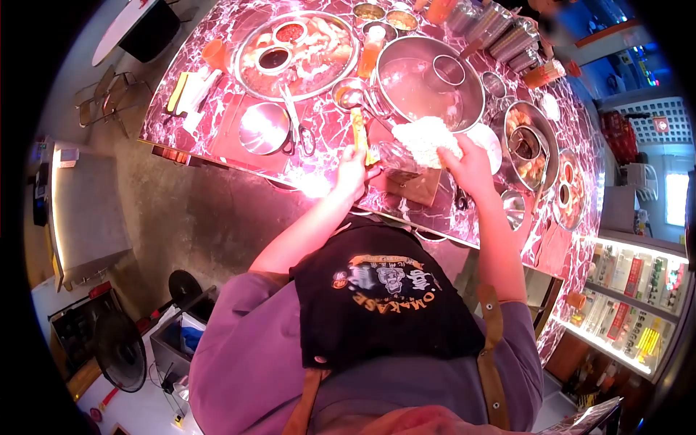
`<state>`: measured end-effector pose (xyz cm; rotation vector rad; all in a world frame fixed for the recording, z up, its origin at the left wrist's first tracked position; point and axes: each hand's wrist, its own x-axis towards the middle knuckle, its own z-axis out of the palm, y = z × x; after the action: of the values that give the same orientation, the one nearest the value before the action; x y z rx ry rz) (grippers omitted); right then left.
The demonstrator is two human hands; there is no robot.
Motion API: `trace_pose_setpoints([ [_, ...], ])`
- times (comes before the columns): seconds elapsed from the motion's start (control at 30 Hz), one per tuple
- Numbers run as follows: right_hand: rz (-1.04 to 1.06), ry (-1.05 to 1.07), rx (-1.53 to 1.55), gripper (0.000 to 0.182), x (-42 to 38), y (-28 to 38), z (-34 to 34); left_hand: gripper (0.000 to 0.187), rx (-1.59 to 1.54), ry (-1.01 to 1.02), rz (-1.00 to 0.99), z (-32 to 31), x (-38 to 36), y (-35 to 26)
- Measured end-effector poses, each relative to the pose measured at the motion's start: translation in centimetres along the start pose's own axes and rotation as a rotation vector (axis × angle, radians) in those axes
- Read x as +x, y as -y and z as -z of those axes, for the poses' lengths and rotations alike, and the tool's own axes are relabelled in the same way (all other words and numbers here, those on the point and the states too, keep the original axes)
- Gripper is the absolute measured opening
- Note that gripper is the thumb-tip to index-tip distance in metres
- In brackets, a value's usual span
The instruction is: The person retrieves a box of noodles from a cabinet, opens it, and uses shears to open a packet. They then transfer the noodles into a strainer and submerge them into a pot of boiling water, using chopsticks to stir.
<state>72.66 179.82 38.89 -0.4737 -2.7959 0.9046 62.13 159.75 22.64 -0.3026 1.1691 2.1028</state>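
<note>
Over the near edge of the marbled table (290, 174), my left hand (353, 172) is closed around a narrow yellow strip-like thing (358, 130). Its kind is hard to make out in the glare. A crumpled white cloth (426, 139) is in the grip of my right hand (467, 163), just in front of the large steel pot (388, 109). Between my hands lies something clear and shiny, on or near a brown mat (415, 187). A metal ladle (349, 93) rests beyond my left hand, beside the pot. The right palm is hidden.
At the left are a large food platter (246, 85), a steel bowl (264, 128) and scissors (307, 141). To the right stand an oval food pan (552, 148) and another platter (580, 196). Steel cups (490, 22) and an orange bottle (370, 54) stand farther back.
</note>
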Motion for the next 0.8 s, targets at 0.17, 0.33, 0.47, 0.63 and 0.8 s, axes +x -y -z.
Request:
trace_pose_setpoints([
  [0.17, -0.016, -0.171, 0.226, 0.039, 7.8, -4.2, 0.6, 0.010, -0.031, -0.115, -0.031, -1.3, -0.5, 0.6],
  [0.33, -0.337, -0.138, 0.378, 0.040, 18.0, -11.7, -7.9, 0.008, -0.056, -0.197, -0.066, -3.0, -1.7, 0.4],
  [0.47, -0.488, -0.238, 0.321, 0.048, 22.2, -18.6, -16.0, 0.008, -0.053, -0.175, -0.061, -3.1, -2.2, 0.4],
  [0.63, 0.002, 0.046, 0.627, 0.060, 6.9, -6.8, -8.8, 0.011, 0.053, -0.078, -0.028, -2.8, -2.9, -0.7],
  [0.8, -0.091, -0.030, -0.002, 0.046, -5.9, -5.5, -12.0, 0.012, 0.122, 0.228, 0.133, -3.8, -3.7, -1.3],
])
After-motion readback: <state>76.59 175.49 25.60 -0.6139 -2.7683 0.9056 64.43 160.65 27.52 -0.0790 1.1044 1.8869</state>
